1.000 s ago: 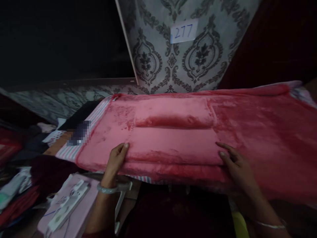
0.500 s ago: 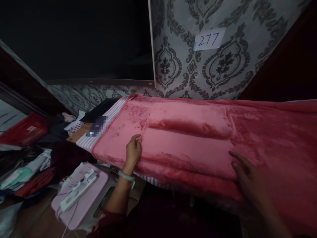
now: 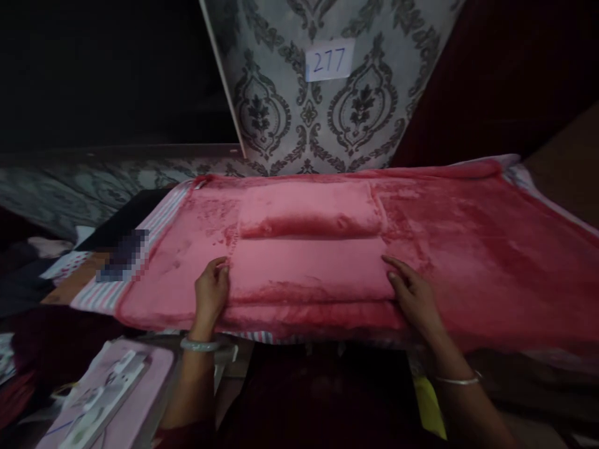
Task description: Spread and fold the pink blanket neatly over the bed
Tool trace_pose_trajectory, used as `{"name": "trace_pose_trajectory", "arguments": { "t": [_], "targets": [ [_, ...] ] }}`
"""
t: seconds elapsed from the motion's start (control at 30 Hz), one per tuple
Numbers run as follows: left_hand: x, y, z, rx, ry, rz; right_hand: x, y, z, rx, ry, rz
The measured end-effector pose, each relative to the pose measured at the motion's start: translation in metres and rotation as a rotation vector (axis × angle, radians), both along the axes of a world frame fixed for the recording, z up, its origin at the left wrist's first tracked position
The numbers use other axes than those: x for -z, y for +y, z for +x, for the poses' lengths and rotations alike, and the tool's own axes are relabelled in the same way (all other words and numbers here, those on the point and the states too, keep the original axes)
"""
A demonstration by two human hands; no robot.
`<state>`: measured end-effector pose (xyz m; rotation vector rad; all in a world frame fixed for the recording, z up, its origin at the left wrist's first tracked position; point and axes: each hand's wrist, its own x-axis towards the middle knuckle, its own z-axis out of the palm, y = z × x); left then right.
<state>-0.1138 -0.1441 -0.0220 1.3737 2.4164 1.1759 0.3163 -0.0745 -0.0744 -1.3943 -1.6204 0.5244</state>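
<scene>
A pink plush cloth (image 3: pixel 309 265) lies folded on a larger pink plush blanket (image 3: pixel 468 249); its far part forms a raised, rounded fold. At its left edge rests my left hand (image 3: pixel 211 292), fingers bent, with a small gap between thumb and forefinger. My right hand (image 3: pixel 414 296) touches the opposite edge, forefinger stretched out and thumb apart from it. Both hands appear to hold nothing. The undersides of the fingers are hidden.
Striped edging (image 3: pixel 159 218) shows at the blanket's left end, beside a blurred dark object (image 3: pixel 124 255). A power strip (image 3: pixel 105 399) lies on a pink stool (image 3: pixel 156 365) at lower left. Behind are a large dark screen (image 3: pixel 107 75) and a wall paper marked 277 (image 3: pixel 330 60).
The view has turned right, bringing more of the blanket's right end into sight. My right hand has come in against the cloth's right edge; my left hand stays by the left edge.
</scene>
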Motion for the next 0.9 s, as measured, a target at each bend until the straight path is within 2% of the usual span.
{"name": "trace_pose_trajectory", "arguments": {
  "t": [0.13, 0.27, 0.43, 0.5, 0.63, 0.77, 0.83, 0.9],
  "targets": [
    [-0.002, 0.000, -0.004, -0.033, -0.013, -0.047, -0.003, -0.003, 0.003, 0.013, 0.087, -0.020],
    [0.001, -0.008, -0.002, -0.049, 0.037, -0.070, -0.007, -0.010, 0.010, -0.084, 0.132, -0.075],
    [0.001, -0.015, 0.009, -0.076, 0.260, -0.206, -0.010, -0.014, 0.013, -0.189, 0.057, -0.048],
    [-0.001, -0.014, 0.008, -0.075, 0.269, -0.242, -0.010, -0.013, 0.014, -0.207, 0.039, -0.063],
    [-0.002, -0.011, 0.000, -0.032, 0.226, -0.211, -0.007, -0.011, 0.017, -0.201, -0.027, -0.061],
    [-0.002, -0.013, -0.009, -0.022, 0.264, -0.309, -0.009, -0.012, 0.022, -0.172, -0.115, -0.031],
    [-0.007, -0.014, -0.009, -0.032, 0.319, -0.248, -0.015, -0.011, 0.021, -0.109, -0.165, 0.020],
    [-0.016, -0.011, -0.002, 0.005, 0.419, -0.098, -0.027, -0.007, 0.012, -0.040, -0.231, 0.119]
  ]
}}
